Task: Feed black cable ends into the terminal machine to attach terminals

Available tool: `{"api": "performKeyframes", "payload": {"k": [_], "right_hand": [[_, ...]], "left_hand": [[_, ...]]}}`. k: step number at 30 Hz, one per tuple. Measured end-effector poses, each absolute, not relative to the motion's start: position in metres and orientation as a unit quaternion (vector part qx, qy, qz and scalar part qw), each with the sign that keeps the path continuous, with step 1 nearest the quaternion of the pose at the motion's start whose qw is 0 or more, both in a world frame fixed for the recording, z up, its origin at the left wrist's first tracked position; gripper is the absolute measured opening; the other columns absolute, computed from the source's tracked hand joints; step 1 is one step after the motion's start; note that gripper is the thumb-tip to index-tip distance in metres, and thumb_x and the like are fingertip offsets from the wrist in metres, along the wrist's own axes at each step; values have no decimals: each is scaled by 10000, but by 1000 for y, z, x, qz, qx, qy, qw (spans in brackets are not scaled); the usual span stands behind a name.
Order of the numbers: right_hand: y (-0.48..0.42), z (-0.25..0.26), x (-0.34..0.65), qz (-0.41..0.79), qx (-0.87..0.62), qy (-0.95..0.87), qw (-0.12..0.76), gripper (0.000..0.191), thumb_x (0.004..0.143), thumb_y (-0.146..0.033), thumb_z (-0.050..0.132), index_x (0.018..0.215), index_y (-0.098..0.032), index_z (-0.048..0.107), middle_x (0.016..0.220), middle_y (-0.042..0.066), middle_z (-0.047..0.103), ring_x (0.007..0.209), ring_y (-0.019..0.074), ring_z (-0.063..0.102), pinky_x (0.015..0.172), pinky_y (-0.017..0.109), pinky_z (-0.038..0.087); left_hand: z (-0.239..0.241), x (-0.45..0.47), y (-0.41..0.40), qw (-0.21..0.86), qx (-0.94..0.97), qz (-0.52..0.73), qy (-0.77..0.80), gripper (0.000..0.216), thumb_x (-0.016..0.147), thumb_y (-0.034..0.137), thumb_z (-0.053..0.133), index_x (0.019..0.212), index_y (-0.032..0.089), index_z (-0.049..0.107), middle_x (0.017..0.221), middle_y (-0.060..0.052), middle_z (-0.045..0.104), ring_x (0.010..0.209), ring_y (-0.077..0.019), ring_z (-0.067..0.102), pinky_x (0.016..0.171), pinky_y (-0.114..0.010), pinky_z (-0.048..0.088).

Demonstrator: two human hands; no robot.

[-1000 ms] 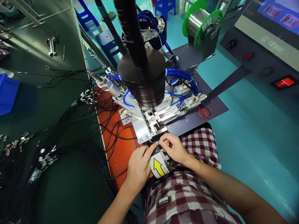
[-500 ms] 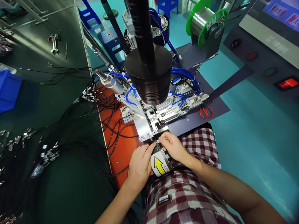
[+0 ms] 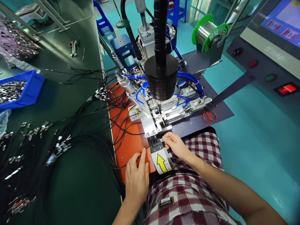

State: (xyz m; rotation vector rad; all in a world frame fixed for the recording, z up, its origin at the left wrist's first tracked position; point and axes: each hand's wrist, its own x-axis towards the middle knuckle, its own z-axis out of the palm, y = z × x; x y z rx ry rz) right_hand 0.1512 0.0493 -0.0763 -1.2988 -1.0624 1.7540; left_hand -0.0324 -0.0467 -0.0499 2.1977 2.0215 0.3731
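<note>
My right hand [image 3: 175,144] pinches a small metal connector [image 3: 161,140] on the end of a black cable, over the dark fixture block [image 3: 156,145] at the machine's front. From there the cable [image 3: 150,146] runs left toward my left hand [image 3: 137,176]. That hand lies over the orange board [image 3: 130,142] with its fingers stretched out, the fingertips next to the cable; whether they touch it I cannot tell. Just below the fixture sits a white label with a yellow arrow [image 3: 161,163]. Behind it stands the metal slide mechanism [image 3: 159,118] with blue air tubes.
A black suction nozzle [image 3: 161,78] hangs over the machine. Red-handled scissors [image 3: 210,116] lie on the grey plate. Bundles of black cables [image 3: 89,137] cover the green table, with a blue bin [image 3: 35,87] of metal parts. Right are a wire spool [image 3: 207,32] and a control panel [image 3: 257,59].
My left hand has moved away from the fixture, left and down, its fingers now spread over the orange board. My right hand stays at the connector. The whole view has shifted a little.
</note>
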Motion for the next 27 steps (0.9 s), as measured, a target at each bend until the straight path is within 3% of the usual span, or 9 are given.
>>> {"api": "performKeyframes", "payload": {"k": [9, 14, 27], "right_hand": [[51, -80, 154, 689, -498, -374, 371, 352, 777, -508, 632, 731, -167, 556, 546, -54, 530, 481, 92, 462, 517, 247, 348], [44, -89, 175, 660, -533, -336, 408, 445, 811, -596, 547, 820, -152, 584, 656, -29, 535, 526, 94, 489, 532, 249, 363], [20, -99, 195, 672, -547, -288, 408, 372, 779, -532, 654, 795, -162, 615, 677, -13, 523, 558, 107, 462, 534, 248, 373]], "left_hand": [[-52, -36, -43, 50, 733, 106, 670, 555, 926, 224, 436, 1465, 245, 306, 1374, -137, 410, 1238, -319, 382, 1007, -509, 402], [-54, -37, -46, 59, 726, 110, 676, 537, 930, 219, 423, 1457, 252, 322, 1372, -130, 418, 1254, -310, 378, 1018, -510, 401], [-44, -42, -31, 73, 732, 87, 671, 468, 948, 223, 385, 1416, 226, 398, 1358, -123, 457, 1244, -274, 418, 1004, -463, 442]]}}
